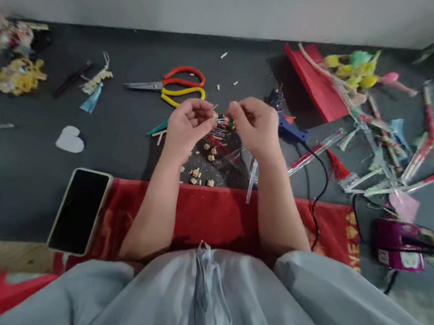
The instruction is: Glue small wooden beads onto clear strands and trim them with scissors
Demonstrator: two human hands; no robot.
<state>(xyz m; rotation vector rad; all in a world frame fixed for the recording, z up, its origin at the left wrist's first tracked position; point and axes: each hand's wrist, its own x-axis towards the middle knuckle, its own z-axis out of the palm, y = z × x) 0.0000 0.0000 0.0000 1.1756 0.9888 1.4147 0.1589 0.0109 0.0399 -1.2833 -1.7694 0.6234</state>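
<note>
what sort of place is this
Probably a craft workspace, perhaps a small workshop or a home table: there are scissors, what looks like a blue glue gun, and a red tassel.

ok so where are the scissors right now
In the head view, the scissors lie left of centre on the dark table, just beyond the left hand.
</note>
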